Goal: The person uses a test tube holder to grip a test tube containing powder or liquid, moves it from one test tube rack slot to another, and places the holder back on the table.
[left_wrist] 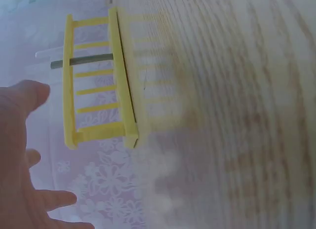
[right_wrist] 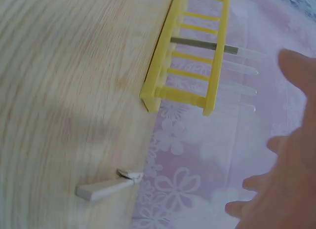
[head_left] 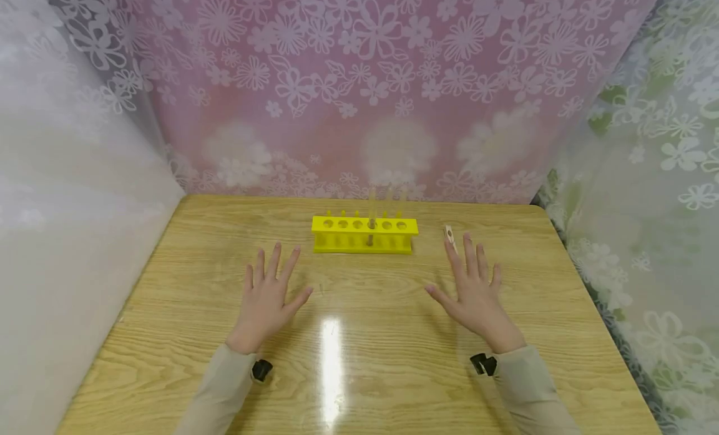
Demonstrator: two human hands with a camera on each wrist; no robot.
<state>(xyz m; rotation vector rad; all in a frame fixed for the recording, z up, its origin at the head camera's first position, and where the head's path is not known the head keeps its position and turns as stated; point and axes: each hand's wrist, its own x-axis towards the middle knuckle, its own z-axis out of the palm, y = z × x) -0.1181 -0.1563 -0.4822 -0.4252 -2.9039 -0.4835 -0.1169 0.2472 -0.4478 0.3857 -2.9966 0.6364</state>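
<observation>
Near the far edge of the tabletop (head_left: 382, 310) stands a yellow rack (head_left: 337, 249), with clear tubes (right_wrist: 239, 88) rising from its holes; a dark tube (right_wrist: 197, 43) stands among them. Right of the rack and apart from it, a peg (head_left: 448, 232) lies on the tabletop. Closest to the peg is the right hand (head_left: 474, 294), fingers spread, its grip released. Before the rack's left end, the left hand (head_left: 266, 301) is spread likewise, its grip also released. Light sleeves (head_left: 219, 385) cover both forearms, with a black device (head_left: 261, 370) at each wrist. Beyond the tabletop hangs a pink flowered curtain (head_left: 365, 79).
</observation>
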